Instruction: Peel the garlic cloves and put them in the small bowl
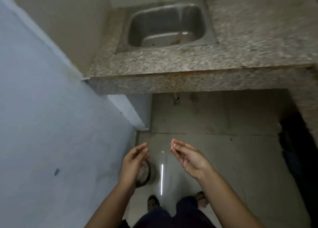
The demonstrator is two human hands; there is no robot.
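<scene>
No garlic cloves or small bowl are in view. My left hand [135,160] is held out over the floor, palm turned to the right, fingers straight and holding nothing. My right hand [188,157] is level with it, a short gap away. Its thumb and fingertips meet on a tiny pale scrap [171,147] that looks like garlic skin. Below my left hand a round dark bin [146,175] stands on the floor with pale scraps inside, partly hidden by my wrist.
A speckled stone counter [189,62] with a steel sink [165,26] runs across ahead. A blue-grey wall [51,124] closes off the left. The tiled floor [215,159] shows my feet and dark trousers at the bottom.
</scene>
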